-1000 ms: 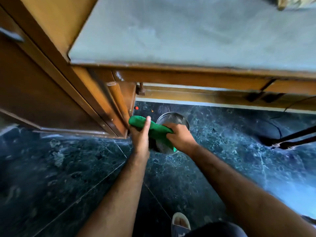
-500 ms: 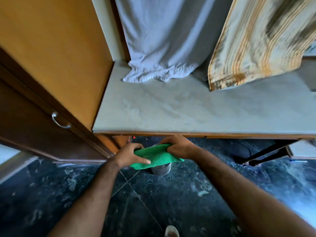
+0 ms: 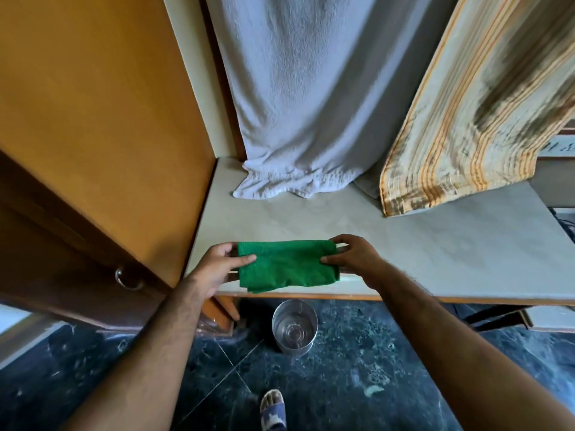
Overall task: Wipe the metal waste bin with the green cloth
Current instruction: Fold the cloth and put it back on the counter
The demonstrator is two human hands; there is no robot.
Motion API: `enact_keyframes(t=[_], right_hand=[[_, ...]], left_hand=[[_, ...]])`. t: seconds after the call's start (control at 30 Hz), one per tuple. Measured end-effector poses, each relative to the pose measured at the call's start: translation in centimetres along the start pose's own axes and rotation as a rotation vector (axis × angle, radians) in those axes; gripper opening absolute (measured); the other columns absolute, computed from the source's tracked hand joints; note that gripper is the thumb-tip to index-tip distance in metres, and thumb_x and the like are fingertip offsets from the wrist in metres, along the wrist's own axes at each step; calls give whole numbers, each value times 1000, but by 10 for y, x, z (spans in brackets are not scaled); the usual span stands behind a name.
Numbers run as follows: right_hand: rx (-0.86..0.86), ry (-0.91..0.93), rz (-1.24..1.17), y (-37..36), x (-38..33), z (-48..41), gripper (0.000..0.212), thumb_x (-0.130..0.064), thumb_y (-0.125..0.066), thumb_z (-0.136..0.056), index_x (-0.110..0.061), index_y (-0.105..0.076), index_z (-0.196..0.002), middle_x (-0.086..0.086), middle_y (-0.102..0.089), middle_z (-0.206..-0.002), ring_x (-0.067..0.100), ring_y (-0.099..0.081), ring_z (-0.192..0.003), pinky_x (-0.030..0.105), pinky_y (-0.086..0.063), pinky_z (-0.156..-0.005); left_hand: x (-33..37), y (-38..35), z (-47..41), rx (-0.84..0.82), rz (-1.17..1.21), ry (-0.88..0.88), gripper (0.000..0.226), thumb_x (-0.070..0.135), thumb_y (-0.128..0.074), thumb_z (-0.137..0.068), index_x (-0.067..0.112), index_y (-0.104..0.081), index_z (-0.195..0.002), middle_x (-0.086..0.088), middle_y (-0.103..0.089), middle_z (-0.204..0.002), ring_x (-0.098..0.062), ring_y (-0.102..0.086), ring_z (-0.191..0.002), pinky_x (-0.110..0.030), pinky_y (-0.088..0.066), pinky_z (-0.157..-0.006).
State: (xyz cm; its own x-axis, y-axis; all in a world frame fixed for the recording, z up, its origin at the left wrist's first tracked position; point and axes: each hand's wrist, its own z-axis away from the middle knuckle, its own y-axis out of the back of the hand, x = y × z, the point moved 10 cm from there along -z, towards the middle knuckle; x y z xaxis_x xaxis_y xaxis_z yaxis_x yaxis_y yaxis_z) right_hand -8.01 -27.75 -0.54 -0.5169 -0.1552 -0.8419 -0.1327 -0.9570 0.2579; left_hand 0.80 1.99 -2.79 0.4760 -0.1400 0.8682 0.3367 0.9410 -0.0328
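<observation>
across the pale stone counter (image 3: 389, 244) that fills the middle of your view, you hold the green cloth (image 3: 287, 267) stretched flat near the front edge, its lower hem drooping just over the lip. to the left stands a tall orange-brown wooden cabinet (image 3: 93, 135) with a ring pull (image 3: 127, 279) low on its darker door; at the back a white towel (image 3: 305, 104) hangs down and bunches on the counter, with a striped orange cloth (image 3: 466, 126) hanging beside it to the right. below, the floor is dark marbled stone (image 3: 357, 384), and the metal waste bin (image 3: 295, 328) stands on it upright and open, just in front of the counter's edge and well apart from both hands, so nothing is being wiped right now. your left hand (image 3: 217, 265) pinches the cloth's left side, thumb on top and fingers tucked behind; your right hand (image 3: 351, 259) pinches the right side the same way, the two hands spread apart with the cloth taut between them. that grip looks like folding or laying it down (the doubled layers at the bottom corner suggest it is already folded once), which i'd judge means the wiping is done or paused. your sandalled foot (image 3: 273, 409) shows at the bottom.
</observation>
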Motion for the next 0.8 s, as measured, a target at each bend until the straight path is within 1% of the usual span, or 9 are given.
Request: enact_keyframes(t=[0.1, 0.2, 0.3, 0.37, 0.4, 0.47, 0.53, 0.67, 0.8], right_hand=[[26, -51, -84, -4, -2, -25, 50, 0, -85, -71, 2, -64, -116, 23, -74, -102, 32, -74, -90, 37, -63, -74], [137, -93, -64, -3, 4, -57, 41, -4, -90, -66, 5, -70, -101, 24, -75, -95, 34, -76, -85, 38, -64, -72], [227, -137, -1, 0, 19, -78, 25, -9, -94, -60, -8, -73, -74, 18, -76, -83, 32, -76, -77, 43, -65, -71], [255, -165, 73, 1, 31, -91, 25, -14, -95, -59, -17, -71, -64, 12, -76, -79, 30, -76, -76, 46, -64, -73], [261, -186, 105, 0, 38, -97, 24, -17, -95, -60, -17, -71, -64, 12, -77, -79, 29, -76, -77, 46, -64, -75], [254, -193, 200, 1, 43, -112, 22, -24, -93, -61, -14, -75, -68, 9, -77, -78, 26, -75, -76, 40, -63, -73], [243, -173, 363, -2, 46, -123, 25, -33, -91, -63, -15, -75, -70, 3, -74, -71, 20, -69, -69, 27, -54, -60], [219, -151, 516, -6, 46, -134, 26, -33, -89, -65, -17, -68, -68, 3, -67, -70, 22, -63, -69, 25, -41, -58], [181, -180, 675, -5, 40, -137, 41, -41, -88, -64, -16, -64, -87, 2, -63, -83, 25, -63, -79, 28, -44, -62]], left_hand=[[2, 7, -32, 34, 15, 18, 25, 2, -78, -79, 9, -74, -103, -8, -81, -98, -27, -75, -99, -31, -62, -66], [-1, 10, -66, 77, -8, 35, 20, 1, -75, -83, 12, -74, -100, -11, -78, -103, -24, -75, -94, -29, -62, -62], [-10, 12, -90, 153, -60, 49, 20, 0, -75, -82, 12, -72, -98, -13, -77, -103, -25, -74, -91, -29, -61, -62], [-14, 14, -105, 215, -139, 23, 24, 1, -79, -79, 8, -71, -101, -17, -76, -105, -18, -73, -80, -26, -60, -59], [-16, 16, -112, 252, -193, 4, 29, 3, -82, -77, 4, -70, -103, -18, -76, -105, -16, -73, -78, -26, -60, -59], [-14, 18, -124, 330, -338, -30, 43, 9, -87, -72, -1, -69, -110, -19, -75, -106, -24, -73, -87, -34, -63, -75], [-12, 14, -130, 368, -511, -47, 51, 15, -90, -69, -3, -69, -113, -18, -75, -106, -28, -71, -94, -36, -59, -88], [-15, 3, -139, 372, -687, -56, 45, 19, -90, -68, 0, -71, -104, -15, -76, -100, -23, -66, -86, -28, -51, -78], [-15, 5, -139, 356, -760, 6, 40, 26, -90, -68, 9, -70, -98, -8, -76, -96, -24, -68, -84, -32, -57, -77]])
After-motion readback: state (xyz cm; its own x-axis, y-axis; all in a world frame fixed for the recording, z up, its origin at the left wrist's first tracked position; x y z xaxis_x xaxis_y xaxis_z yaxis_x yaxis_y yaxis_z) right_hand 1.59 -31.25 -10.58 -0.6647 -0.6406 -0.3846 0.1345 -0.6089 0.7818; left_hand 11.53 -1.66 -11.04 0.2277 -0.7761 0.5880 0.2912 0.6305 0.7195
